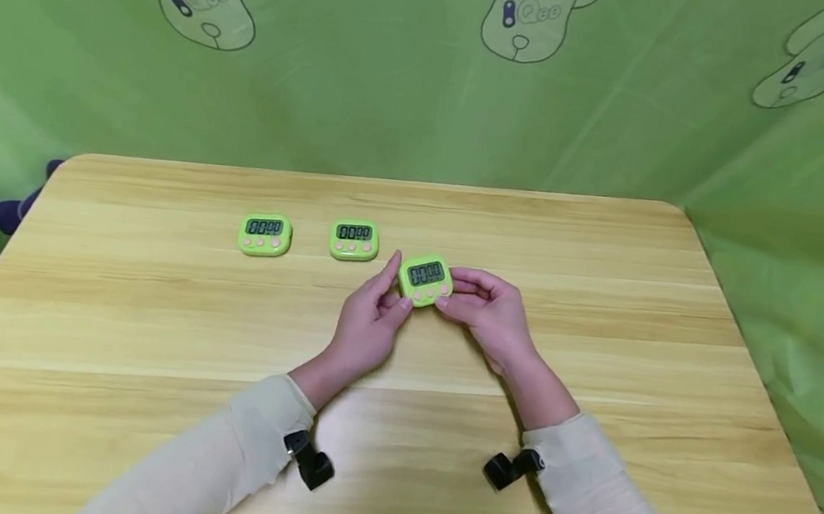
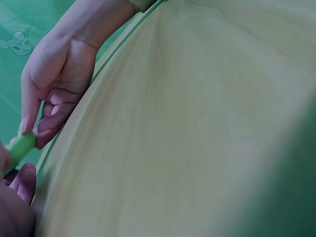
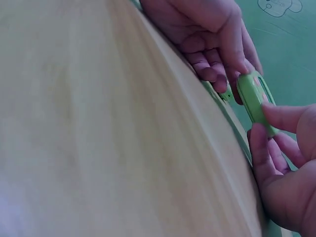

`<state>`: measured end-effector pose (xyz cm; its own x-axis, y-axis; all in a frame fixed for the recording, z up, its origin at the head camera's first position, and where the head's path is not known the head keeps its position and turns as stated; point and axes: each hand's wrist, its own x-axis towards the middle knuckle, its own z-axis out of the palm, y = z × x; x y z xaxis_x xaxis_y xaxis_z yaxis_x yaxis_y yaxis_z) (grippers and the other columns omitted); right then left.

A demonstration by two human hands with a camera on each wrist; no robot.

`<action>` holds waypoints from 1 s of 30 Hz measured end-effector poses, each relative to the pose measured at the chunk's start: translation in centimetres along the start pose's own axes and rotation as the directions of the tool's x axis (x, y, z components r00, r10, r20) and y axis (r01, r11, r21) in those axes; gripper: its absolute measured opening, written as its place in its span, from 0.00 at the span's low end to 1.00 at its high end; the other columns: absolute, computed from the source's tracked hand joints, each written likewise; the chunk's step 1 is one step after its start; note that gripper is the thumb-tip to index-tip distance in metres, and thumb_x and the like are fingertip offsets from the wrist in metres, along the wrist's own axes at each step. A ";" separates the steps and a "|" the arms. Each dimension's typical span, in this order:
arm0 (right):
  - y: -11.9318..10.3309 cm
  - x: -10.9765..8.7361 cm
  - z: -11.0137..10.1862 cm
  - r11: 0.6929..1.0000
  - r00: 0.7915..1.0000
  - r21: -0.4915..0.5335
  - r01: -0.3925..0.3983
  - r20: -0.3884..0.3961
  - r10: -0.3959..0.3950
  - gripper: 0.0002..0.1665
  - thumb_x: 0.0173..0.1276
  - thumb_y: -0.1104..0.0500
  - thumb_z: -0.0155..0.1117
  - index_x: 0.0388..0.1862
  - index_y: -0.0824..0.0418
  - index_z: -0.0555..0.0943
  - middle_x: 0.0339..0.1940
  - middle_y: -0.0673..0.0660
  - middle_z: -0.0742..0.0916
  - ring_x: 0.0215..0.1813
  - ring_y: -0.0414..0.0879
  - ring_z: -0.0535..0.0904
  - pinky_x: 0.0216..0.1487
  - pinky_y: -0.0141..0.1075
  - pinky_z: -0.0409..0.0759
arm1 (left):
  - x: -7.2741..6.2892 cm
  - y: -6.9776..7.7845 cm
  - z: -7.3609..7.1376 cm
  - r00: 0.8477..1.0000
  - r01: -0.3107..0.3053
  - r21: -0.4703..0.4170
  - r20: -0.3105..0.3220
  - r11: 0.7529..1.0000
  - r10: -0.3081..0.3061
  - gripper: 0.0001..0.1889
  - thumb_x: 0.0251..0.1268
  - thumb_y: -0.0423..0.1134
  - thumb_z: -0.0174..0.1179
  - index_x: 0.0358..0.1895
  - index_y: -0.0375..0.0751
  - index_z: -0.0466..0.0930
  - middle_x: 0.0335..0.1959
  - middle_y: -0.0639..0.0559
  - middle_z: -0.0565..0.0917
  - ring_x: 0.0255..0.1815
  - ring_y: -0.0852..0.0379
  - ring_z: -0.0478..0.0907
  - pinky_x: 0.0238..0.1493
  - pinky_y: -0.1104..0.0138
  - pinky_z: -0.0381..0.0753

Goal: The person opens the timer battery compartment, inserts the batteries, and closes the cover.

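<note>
Between both hands a green digital timer (image 1: 425,280) is held tilted, its screen and pink buttons facing up. My left hand (image 1: 367,322) pinches its left side with the thumb on the front edge. At the lower right corner, my right hand (image 1: 492,316) grips it between thumb and fingers. The right wrist view shows the same timer (image 3: 256,101) edge-on, with both thumbs on its front. Two more green timers lie face up on the table, one in the middle (image 1: 354,240) and one farther left (image 1: 265,235). All three screens show zeros.
The wooden table (image 1: 148,330) has rounded far corners. Behind it hangs a green curtain (image 1: 398,105) with printed animal heads, and more curtain stands at both sides. A dark purple object (image 1: 13,211) shows beyond the left edge.
</note>
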<state>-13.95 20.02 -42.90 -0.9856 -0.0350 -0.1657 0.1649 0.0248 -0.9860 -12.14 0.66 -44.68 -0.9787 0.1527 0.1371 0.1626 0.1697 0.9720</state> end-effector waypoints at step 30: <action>-0.3 4.6 0.3 0.864 0.976 -0.504 -0.009 -0.191 -0.101 0.26 0.59 0.53 0.79 0.55 0.61 0.86 0.39 0.56 0.88 0.41 0.47 0.79 0.36 0.34 0.77 | 5.7 0.6 1.5 0.988 0.149 0.568 -0.049 0.810 -0.148 0.31 0.75 0.44 0.58 0.75 0.37 0.64 0.27 0.52 0.75 0.25 0.56 0.72 0.20 0.65 0.73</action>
<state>-18.49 19.55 -43.36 -0.9864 0.1537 -0.0584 0.1316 0.5251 -0.8408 -17.46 3.04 -43.63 -0.9969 0.0785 0.0009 0.0567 0.7128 0.6991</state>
